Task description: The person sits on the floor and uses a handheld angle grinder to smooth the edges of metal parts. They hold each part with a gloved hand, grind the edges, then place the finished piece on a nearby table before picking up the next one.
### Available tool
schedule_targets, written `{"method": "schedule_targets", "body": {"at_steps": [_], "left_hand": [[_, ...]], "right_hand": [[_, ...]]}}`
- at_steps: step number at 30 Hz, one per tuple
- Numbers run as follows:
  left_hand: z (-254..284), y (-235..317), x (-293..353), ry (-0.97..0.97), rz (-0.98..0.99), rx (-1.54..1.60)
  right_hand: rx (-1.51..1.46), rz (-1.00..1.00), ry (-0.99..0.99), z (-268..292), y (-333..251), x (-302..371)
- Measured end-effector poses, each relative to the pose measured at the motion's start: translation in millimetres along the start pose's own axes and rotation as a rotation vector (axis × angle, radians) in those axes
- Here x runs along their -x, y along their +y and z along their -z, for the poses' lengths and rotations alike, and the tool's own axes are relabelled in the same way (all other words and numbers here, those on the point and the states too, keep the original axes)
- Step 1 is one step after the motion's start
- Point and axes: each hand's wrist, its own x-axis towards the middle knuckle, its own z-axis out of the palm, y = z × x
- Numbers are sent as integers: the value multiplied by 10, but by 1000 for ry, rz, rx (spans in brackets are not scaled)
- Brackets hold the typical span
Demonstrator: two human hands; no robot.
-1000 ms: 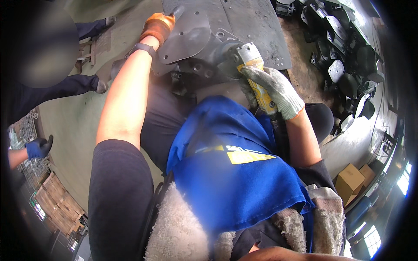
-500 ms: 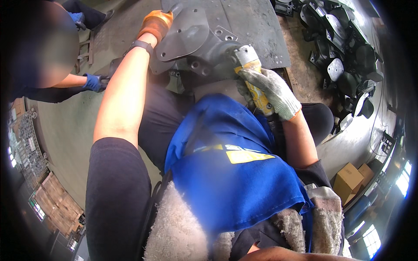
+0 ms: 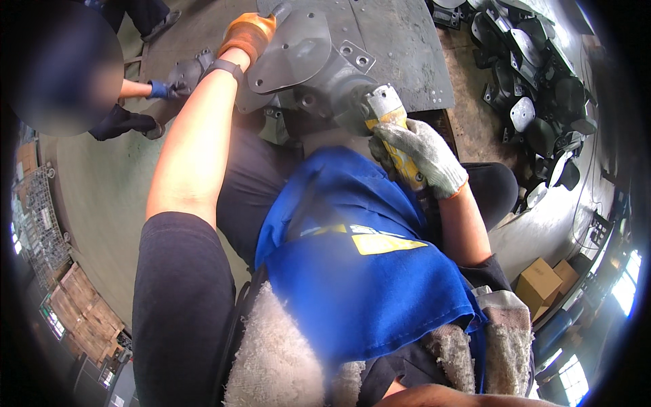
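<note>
My left hand, in an orange-coated glove, is closed around the far edge of a dark grey metal casting. The casting has a flat, rounded plate with holes and a bracket with bolt holes beside it. My right hand, in a whitish knit glove, wraps the yellow body of an angle grinder. The grinder's silver head points away from me. Its disc is blurred and lies at the casting's near right side; whether it touches cannot be told.
A steel-topped work surface lies under the casting. Many similar dark castings are heaped at the right. A co-worker's blue-gloved hand is by another metal part at the left. Cardboard boxes stand lower right.
The casting and my left hand have shifted slightly to the right. The grinder has tipped a little nearer to me. The co-worker's gloved hand has moved up and right, beside a metal part.
</note>
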Motion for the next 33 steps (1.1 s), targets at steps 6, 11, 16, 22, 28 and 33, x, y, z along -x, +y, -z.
{"method": "schedule_targets", "body": {"at_steps": [6,11,16,22,28,33], "left_hand": [[-91,-61,-115,-32,31,19],[-43,45,-89,-1,-29,-86],[-433,-375,-266,37,-132,-191],[-106,-55,-91,56,10,55],[-290,-277,-270,55,26,-41],[-419,-346,-355,60,-11,-73]], "right_hand": [[79,174,5,73,66,-114],[101,141,1,130,205,-140],[-16,9,-10,59,114,-13],[126,-10,20,-25,4,-106],[121,-54,-29,-142,-92,46],[169,-14,-34,-189,-65,-24]]}}
